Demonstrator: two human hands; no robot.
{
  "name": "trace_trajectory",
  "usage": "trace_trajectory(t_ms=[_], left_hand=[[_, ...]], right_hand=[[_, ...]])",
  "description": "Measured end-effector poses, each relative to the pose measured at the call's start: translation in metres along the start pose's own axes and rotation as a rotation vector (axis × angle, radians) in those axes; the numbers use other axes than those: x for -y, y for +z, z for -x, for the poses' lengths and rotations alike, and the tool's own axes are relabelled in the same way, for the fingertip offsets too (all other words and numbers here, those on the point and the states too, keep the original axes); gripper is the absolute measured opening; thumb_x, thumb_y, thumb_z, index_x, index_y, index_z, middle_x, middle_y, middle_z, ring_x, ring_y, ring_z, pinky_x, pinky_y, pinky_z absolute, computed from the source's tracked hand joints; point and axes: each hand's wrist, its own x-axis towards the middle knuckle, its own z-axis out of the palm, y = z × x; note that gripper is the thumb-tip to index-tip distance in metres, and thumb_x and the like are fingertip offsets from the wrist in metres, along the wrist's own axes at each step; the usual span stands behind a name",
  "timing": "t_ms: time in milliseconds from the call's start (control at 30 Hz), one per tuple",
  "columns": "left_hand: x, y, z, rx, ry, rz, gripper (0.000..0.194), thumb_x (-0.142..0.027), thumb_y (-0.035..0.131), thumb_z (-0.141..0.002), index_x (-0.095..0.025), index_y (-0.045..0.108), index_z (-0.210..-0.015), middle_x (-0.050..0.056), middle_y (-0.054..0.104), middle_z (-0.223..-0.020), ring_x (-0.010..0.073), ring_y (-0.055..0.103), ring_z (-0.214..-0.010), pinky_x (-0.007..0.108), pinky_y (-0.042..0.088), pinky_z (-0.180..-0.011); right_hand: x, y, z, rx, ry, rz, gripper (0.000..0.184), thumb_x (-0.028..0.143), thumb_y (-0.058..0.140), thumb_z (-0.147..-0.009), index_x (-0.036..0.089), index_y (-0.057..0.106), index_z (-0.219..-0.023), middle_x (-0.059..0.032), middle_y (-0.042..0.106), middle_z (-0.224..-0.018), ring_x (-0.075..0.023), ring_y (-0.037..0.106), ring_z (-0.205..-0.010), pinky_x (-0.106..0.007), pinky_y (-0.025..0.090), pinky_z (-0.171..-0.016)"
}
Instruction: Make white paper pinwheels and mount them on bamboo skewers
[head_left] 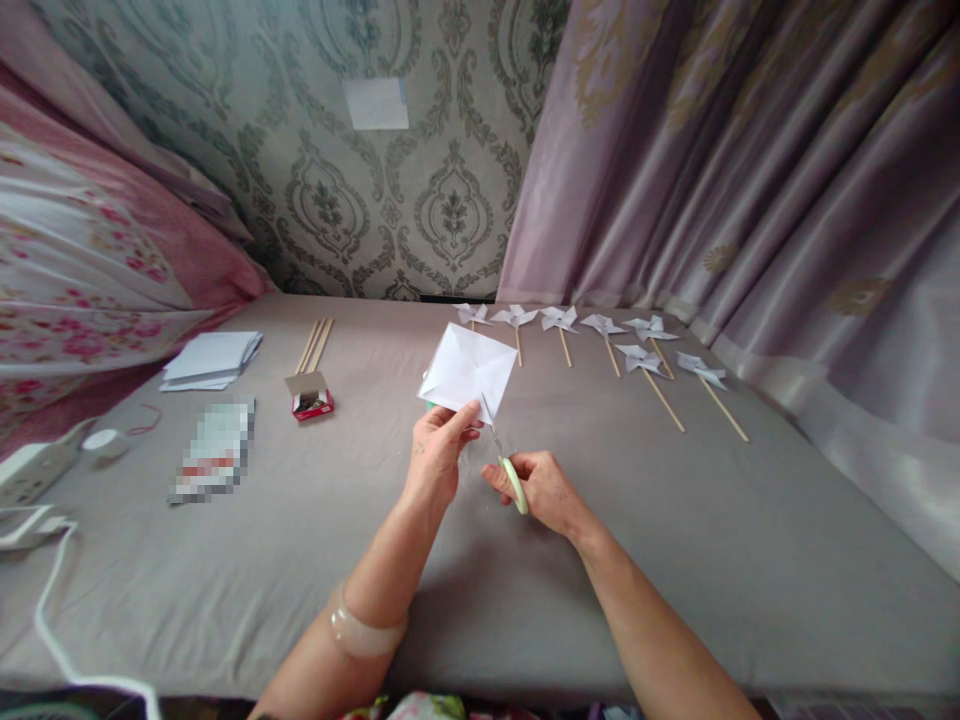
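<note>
My left hand [442, 445] pinches a white square sheet of paper [469, 368] by its near edge, thumb on top. Faint diagonal creases cross the sheet. In my right hand [544, 490] is a pair of scissors [514, 485] with pale green handles. Their blades meet the paper's near right corner, beside my left thumb. Part of a small green thing shows under the paper, mostly hidden. Beyond the sheet lie several white paper pinwheels [559, 319] on wooden sticks, set out in a row toward the right.
Left of my hands are a small red box [311, 403] with its lid up, a few wooden sticks [315, 345], a stack of white paper [212, 360] and a blurred packet [216, 448]. A power strip [37, 470] with a white cable [56, 590] sits at the left edge.
</note>
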Motion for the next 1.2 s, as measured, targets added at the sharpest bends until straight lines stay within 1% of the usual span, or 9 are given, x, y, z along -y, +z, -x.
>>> trace_trajectory(t_ms=[300,467,733,967,1200], left_hand=[[-0.0017,0.0016,-0.0001,-0.010,-0.006,-0.003,0.031,-0.029,0.083,-0.048,-0.012,0.063,-0.064,-0.001,0.059,-0.056,0.0066,0.051,-0.052,0.020,0.039,-0.052],[-0.0010,0.0009,-0.0008,0.008,0.005,-0.008,0.031,-0.030,0.083,-0.049,-0.011,0.063,-0.064,-0.002,0.058,-0.055,0.0063,0.050,-0.051,0.020,0.038,-0.052],[0.0000,0.0002,-0.0010,0.016,0.003,-0.002,0.029,-0.029,0.083,-0.050,-0.012,0.063,-0.063,-0.002,0.058,-0.055,0.0061,0.049,-0.051,0.020,0.038,-0.052],[0.0012,0.0023,0.0023,0.065,-0.019,-0.001,0.026,-0.027,0.081,-0.052,-0.011,0.062,-0.061,-0.002,0.056,-0.053,0.0062,0.048,-0.050,0.020,0.036,-0.051],[0.0054,0.0045,0.0069,0.106,-0.032,-0.014,0.025,-0.026,0.081,-0.054,-0.011,0.063,-0.064,-0.002,0.056,-0.054,0.0061,0.047,-0.051,0.020,0.036,-0.052]], right_hand=[[-0.0036,0.0021,-0.0020,-0.050,0.015,0.028,0.040,0.047,0.064,-0.070,0.016,0.051,-0.048,0.0034,0.049,-0.045,-0.0077,0.039,-0.044,-0.021,0.029,-0.044],[-0.0058,0.0033,-0.0031,-0.080,0.036,0.044,0.038,0.044,0.064,-0.070,0.016,0.052,-0.047,0.0036,0.049,-0.044,-0.0078,0.039,-0.043,-0.021,0.028,-0.043],[-0.0039,0.0037,-0.0022,-0.099,0.029,0.077,0.038,0.042,0.059,-0.072,0.016,0.052,-0.046,0.0033,0.048,-0.042,-0.0075,0.039,-0.041,-0.021,0.028,-0.043],[-0.0042,0.0036,-0.0040,-0.095,0.028,-0.001,0.034,0.039,0.062,-0.069,0.016,0.052,-0.048,0.0032,0.048,-0.044,-0.0080,0.040,-0.043,-0.021,0.028,-0.043],[-0.0022,0.0018,-0.0028,-0.121,0.005,-0.037,0.032,0.038,0.063,-0.070,0.016,0.051,-0.050,0.0030,0.049,-0.047,-0.0079,0.040,-0.045,-0.021,0.029,-0.044]])
